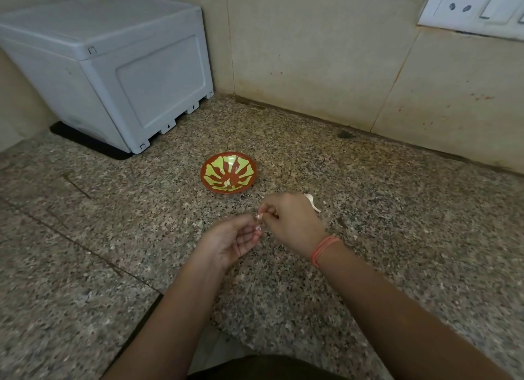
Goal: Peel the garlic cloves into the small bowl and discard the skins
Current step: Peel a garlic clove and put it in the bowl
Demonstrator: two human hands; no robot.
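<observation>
Centrally, in the lower middle of the frame, the left hand [231, 239] and the right hand [290, 219] meet above a speckled grey-brown granite countertop [99, 238]. Both hands have their fingers curled, and their fingertips pinch a small, pale garlic clove [258, 217] between them. The clove is held clear of the surface, just below and to the right of a small round bowl [209, 178]. The bowl is red-brown with yellow-green petal markings and stands on the countertop at the centre of the frame. A few pale specks lie in the lower part of the bowl, too small to identify.

A white, papery piece of garlic [311, 201] lies on the granite just behind the right hand, partly hidden by it. A band of orange thread [324, 249] circles the right wrist.

Thin joint lines cross the granite diagonally in the left half of the frame. A dark smudge [344, 135] sits on the countertop near the foot of the wall, right of centre.

A large pale grey plastic box [113, 67] with a recessed side panel occupies the upper left, resting on a flat black mat [85, 144]. Large beige wall tiles [312, 53], stained with small brown spots, fill the upper middle and right of the frame. A white socket and switch plate [476, 5] is mounted on the wall at the upper right corner.
</observation>
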